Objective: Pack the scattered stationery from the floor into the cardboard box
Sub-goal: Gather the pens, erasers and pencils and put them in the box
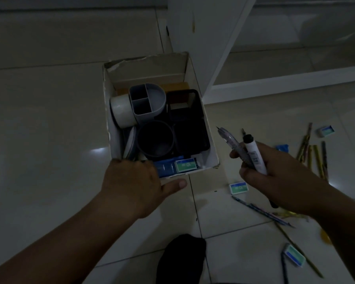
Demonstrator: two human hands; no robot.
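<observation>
The open cardboard box [193, 70] stands on the tiled floor, holding a grey divided pen holder [147, 101], a dark round cup [155, 141], black mesh trays [190, 121], a tape roll [121, 112] and small staple boxes [186, 165]. My left hand [135, 181] rests on the box's near left rim, fingers inside. My right hand [275, 171] hovers right of the box, shut on a bunch of pens, among them a white marker [254, 154] and a clear pen [230, 140]. Loose pencils [316, 158] and small staple boxes [239, 187] lie on the floor to the right.
A white shelf unit [213, 58] stands just behind and right of the box. My foot in a black sock [180, 259] is at the bottom centre. More pencils [262, 212] and another small box [294, 258] lie at bottom right.
</observation>
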